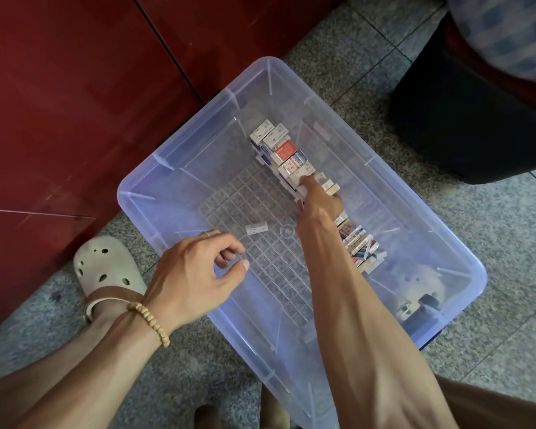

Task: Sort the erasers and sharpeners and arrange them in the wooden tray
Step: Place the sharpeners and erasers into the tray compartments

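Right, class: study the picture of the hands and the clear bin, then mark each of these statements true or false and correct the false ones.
1. The row of small boxes lies inside the clear plastic bin. True.
2. The right hand rests on the floor outside the bin. False: it reaches into the bin and touches the boxes.
3. The left hand grips a box. False: it holds nothing.
4. A single small white piece lies apart from the row. True.

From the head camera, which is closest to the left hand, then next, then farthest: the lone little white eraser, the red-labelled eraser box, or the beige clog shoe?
1. Lone small white eraser, just beyond the left hand.
2. Beige clog shoe, to its left.
3. Red-labelled eraser box, far up the row.
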A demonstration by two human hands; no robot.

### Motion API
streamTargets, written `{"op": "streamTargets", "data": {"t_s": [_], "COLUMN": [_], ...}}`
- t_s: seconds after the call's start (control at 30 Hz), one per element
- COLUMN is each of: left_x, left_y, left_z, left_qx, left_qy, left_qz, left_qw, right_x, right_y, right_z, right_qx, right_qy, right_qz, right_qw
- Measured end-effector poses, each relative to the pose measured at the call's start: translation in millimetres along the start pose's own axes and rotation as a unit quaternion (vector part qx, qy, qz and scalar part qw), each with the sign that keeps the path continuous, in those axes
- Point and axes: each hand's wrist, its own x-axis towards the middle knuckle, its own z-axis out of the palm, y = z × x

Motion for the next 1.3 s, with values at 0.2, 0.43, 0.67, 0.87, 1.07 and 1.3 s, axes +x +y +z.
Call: {"op": "streamTargets", "data": {"t_s": [0.2,0.43,0.67,0.87,1.07,1.3], "left_x": [1.8,0.5,0.6,-0.2,12.2,23.1], "left_y": [-0.8,-0.7,0.8,6.0,32.1,79.3], "left_z": [-1.8,-6.2,-4.5,-13.3,-47.5,-103.7], "left_qx": [-0.029,-0.035,-0.029,-0.019,-0.036,-0.055], "left_qy": [-0.005,-0.013,-0.010,-0.013,0.035,0.133], "left_qz": [-0.001,-0.002,-0.008,-0.006,0.012,0.044], "left_qw": [1.000,0.999,1.000,1.000,0.999,0.989], "right_x": [5.3,0.3,-0.7,-32.0,-96.5,-180.2], "right_y": [-1.9,-5.0,-5.7,-7.9,-35.9,-75.4], "right_z": [-23.6,-7.0,-10.0,-31.2,-30.8,-15.4], "right_qx": [0.031,-0.020,-0.008,0.048,0.001,0.020], "right_qy": [-0.039,-0.019,-0.011,-0.158,-0.329,-0.395], "right_qz": [0.004,-0.040,-0.018,-0.008,0.004,-0.002], "right_qw": [0.999,0.999,1.000,0.986,0.944,0.919]}}
